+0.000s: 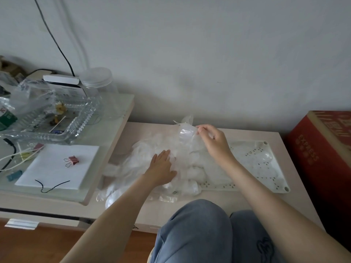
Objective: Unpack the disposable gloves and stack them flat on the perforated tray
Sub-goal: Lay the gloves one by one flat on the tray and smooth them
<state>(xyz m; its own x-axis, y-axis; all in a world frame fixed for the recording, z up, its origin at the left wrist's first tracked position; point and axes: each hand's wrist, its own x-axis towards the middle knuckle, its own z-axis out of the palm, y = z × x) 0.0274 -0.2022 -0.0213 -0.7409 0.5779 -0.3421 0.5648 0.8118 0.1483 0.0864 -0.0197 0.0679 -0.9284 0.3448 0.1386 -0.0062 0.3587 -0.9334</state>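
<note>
Denim knees (199, 224) below; left fingers (164, 155) straight on glove pile (190, 160), right fingers (202, 130) pinch raised glove (187, 132)

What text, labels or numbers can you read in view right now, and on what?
"EXPRESS": white letters on the red carton at the right.
Smaller characters beside it: too blurred to read.
Print on the white box behind the clear dish: too small to read.
Green packet at the left edge: blurred.
</note>
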